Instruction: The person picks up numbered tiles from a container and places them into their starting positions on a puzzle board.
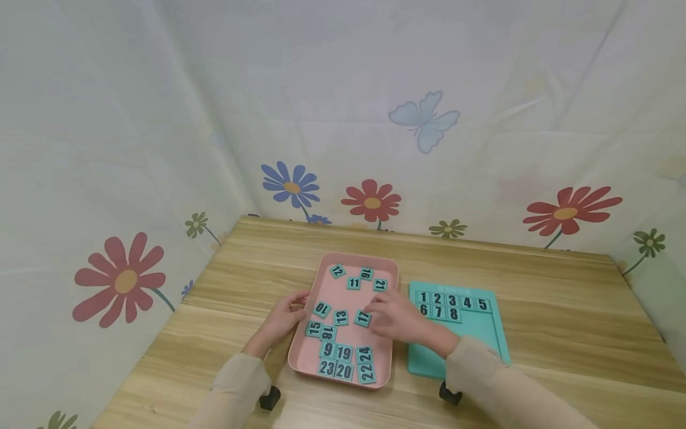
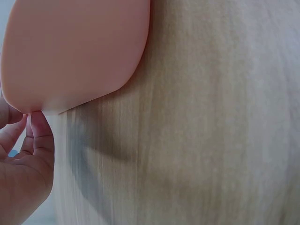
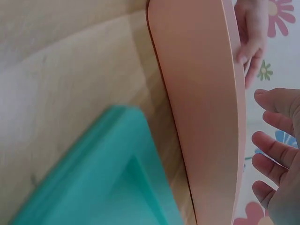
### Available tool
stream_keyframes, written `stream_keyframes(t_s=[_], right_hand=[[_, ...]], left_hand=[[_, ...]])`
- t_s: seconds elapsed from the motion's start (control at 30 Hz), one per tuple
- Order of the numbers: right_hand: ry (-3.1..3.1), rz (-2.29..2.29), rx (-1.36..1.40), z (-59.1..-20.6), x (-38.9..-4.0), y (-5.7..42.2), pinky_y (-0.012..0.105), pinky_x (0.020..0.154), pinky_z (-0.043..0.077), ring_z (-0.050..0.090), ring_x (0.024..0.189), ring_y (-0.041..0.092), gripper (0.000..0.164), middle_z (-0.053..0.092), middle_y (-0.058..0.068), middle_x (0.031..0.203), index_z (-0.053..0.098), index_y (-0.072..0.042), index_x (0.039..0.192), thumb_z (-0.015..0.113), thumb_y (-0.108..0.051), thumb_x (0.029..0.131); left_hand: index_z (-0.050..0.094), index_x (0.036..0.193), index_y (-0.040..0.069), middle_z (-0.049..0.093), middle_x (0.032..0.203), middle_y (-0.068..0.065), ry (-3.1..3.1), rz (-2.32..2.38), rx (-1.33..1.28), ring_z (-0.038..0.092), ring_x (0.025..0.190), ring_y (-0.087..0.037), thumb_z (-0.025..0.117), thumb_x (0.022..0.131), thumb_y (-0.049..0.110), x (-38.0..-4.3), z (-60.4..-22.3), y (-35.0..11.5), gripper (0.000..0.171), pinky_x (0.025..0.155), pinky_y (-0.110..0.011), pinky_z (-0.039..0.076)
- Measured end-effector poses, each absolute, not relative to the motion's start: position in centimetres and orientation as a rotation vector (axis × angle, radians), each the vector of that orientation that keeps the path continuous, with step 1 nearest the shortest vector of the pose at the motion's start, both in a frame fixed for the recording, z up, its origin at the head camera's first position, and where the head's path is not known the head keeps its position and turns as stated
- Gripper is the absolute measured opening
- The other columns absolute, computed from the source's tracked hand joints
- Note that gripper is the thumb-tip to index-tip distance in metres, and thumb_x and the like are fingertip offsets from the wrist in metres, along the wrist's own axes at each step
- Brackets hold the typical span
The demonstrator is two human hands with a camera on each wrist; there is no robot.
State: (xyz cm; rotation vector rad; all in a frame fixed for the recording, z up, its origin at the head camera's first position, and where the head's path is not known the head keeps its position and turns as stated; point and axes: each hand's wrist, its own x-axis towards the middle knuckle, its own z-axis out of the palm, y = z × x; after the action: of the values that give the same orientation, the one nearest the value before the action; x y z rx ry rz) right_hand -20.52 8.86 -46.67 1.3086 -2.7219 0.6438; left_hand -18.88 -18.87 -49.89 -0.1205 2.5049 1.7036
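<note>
A pink tray holds several square teal-edged number tiles, among them 11, 13, 16 and 24. My left hand grips its left rim; in the left wrist view the fingertips meet the tray wall. Over the tray's right side hovers my right hand, its fingertips close beside the 17 tile and just below the 21 tile. The right wrist view shows that hand's fingers loosely bent and spread, with nothing between them.
Right of the tray lies a teal board with tiles 1 to 5 in its top row and 6 to 8 below. My right forearm crosses over the board. A flower-printed curtain hangs behind and left of the wooden table.
</note>
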Motion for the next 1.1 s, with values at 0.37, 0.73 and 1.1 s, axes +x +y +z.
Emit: stream_keyframes(t_s=[0.37, 0.73, 1.1], right_hand=[[-2.667, 0.519, 1.501, -47.5, -18.7, 5.5, 0.025, 0.080, 0.041, 0.048, 0.091, 0.010, 0.025, 0.058, -0.006, 0.099, 0.064, -0.022, 0.104, 0.058, -0.032, 0.082], [-2.724, 0.393, 1.608, -48.8, -17.7, 2.9, 0.015, 0.067, 0.033, 0.040, 0.077, 0.004, 0.025, 0.054, -0.010, 0.089, 0.064, -0.030, 0.105, 0.054, -0.038, 0.084], [-2.811, 0.397, 1.480, -49.5, -17.8, 1.9, 0.022, 0.070, 0.035, 0.041, 0.077, 0.005, 0.025, 0.054, -0.010, 0.088, 0.063, -0.029, 0.104, 0.055, -0.039, 0.083]], left_hand=[[0.046, 0.125, 0.002, 0.050, 0.111, -0.016, 2.501, 1.705, -0.114, 0.055, 0.098, -0.025, 0.047, 0.080, -0.007, -18.8, -49.9, -18.9, 0.046, 0.084, -0.036, 0.049], [0.047, 0.125, 0.003, 0.050, 0.109, -0.015, 2.492, 1.716, -0.130, 0.056, 0.095, -0.023, 0.048, 0.079, -0.008, -18.8, -49.9, -18.9, 0.047, 0.081, -0.034, 0.050], [0.046, 0.125, 0.003, 0.050, 0.109, -0.015, 2.464, 1.743, -0.119, 0.056, 0.096, -0.025, 0.048, 0.079, -0.007, -18.7, -49.8, -19.0, 0.047, 0.081, -0.033, 0.050]])
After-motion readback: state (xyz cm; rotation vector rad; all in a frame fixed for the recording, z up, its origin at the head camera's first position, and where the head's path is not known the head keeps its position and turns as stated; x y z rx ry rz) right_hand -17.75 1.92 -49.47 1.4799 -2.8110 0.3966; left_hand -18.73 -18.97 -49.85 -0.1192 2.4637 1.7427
